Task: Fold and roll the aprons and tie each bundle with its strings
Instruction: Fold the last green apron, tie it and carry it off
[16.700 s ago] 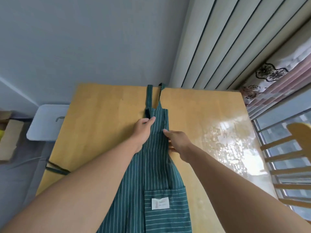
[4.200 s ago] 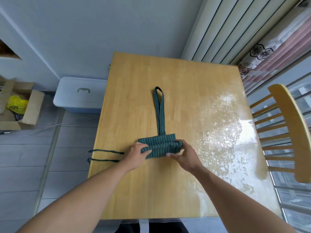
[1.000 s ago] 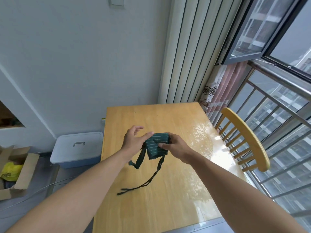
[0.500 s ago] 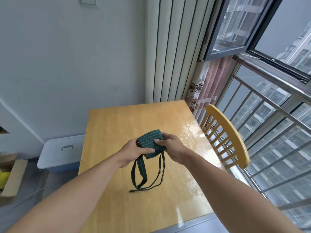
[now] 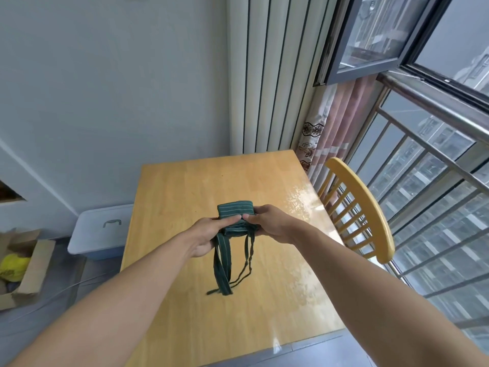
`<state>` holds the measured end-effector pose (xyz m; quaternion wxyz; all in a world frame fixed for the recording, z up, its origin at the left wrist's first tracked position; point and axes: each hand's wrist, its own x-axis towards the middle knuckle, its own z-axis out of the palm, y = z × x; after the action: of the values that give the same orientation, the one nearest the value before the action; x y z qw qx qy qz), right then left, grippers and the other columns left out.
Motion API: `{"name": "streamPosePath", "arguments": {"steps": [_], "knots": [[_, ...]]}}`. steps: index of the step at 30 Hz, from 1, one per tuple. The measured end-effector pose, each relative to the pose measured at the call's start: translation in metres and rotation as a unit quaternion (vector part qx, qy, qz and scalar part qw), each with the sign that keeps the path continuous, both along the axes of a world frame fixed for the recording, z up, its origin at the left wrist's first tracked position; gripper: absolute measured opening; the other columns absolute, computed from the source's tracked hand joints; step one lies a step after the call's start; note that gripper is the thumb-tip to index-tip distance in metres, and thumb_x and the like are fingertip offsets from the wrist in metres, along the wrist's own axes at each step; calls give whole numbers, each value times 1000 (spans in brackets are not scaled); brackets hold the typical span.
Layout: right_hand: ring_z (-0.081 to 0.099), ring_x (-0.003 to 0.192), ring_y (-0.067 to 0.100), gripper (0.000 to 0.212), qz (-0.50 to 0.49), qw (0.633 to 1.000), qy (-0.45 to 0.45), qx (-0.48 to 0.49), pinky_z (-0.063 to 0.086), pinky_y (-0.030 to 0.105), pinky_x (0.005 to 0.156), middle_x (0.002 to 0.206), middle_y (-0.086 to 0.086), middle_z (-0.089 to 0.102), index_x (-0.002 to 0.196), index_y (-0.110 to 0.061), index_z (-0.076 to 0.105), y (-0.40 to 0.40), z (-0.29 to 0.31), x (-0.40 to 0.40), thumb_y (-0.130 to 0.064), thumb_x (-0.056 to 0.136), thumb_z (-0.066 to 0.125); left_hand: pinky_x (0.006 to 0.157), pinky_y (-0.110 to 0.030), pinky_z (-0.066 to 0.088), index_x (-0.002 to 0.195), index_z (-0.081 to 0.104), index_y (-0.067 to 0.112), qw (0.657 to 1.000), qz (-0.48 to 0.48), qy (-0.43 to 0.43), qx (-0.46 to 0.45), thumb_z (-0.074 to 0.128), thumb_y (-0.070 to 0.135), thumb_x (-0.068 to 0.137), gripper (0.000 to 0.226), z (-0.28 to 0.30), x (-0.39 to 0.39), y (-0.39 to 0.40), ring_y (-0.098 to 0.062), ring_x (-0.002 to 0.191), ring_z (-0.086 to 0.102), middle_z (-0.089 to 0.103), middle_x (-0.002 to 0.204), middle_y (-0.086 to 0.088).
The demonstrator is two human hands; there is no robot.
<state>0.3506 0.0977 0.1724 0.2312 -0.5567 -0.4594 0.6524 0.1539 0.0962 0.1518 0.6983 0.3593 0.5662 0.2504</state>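
A dark green striped apron is rolled into a small bundle (image 5: 235,211) that I hold in the air above the wooden table (image 5: 185,192). My left hand (image 5: 205,234) grips the bundle's left side, thumb on top. My right hand (image 5: 267,222) grips its right side. A wide striped neck strap (image 5: 222,263) and thin dark strings (image 5: 244,271) hang down from the bundle, and their ends touch the tabletop.
A yellow wooden chair (image 5: 362,207) stands at the table's right edge, next to a railed window. A pale blue lidded storage box (image 5: 99,231) sits on the floor left of the table. An open cardboard box (image 5: 18,266) lies further left.
Both hands have turned the bundle slightly and hold it tighter, with the straps hanging straighter to the table. The view has tilted up and moved right.
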Motion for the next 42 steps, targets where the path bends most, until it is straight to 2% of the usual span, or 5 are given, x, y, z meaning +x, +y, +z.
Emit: {"name": "streamPosePath", "arguments": {"steps": [7,14,22,28,42], "knots": [[56,126,29,64,41,991,-103,77,54,37,93,147,9,51,160,-27,25,6,8,-21,-47,104,49,51,-22,49,116,71,8,993,61,-22,-95,74,41,90,43,4,-15,21,-14,62,63,73,93,-10],[58,118,10,64,78,939,-164,293,49,30,103,127,-8,63,135,-26,57,18,0,-29,-24,79,88,35,-19,41,99,67,11,981,18,-66,-180,63,44,96,33,23,-27,40,-11,44,49,65,81,-8],[72,93,13,35,27,966,-141,214,62,26,67,107,-2,72,122,-18,64,22,13,-26,-33,92,74,103,-48,48,132,61,17,990,-131,-37,-16,52,79,85,78,31,-49,53,-29,118,62,68,126,-15],[73,86,18,45,10,977,-136,162,59,32,54,99,2,74,126,-11,63,20,26,-24,-48,99,59,96,-47,56,144,48,40,979,-153,-68,114,74,-6,84,80,27,-51,41,-31,120,64,57,139,-8],[70,107,27,39,-98,984,78,130,58,48,94,131,9,59,127,-24,58,0,3,-6,-15,92,73,102,-60,50,130,60,22,989,-48,-78,116,58,17,102,29,18,-19,30,-37,111,69,73,119,-14]]}}
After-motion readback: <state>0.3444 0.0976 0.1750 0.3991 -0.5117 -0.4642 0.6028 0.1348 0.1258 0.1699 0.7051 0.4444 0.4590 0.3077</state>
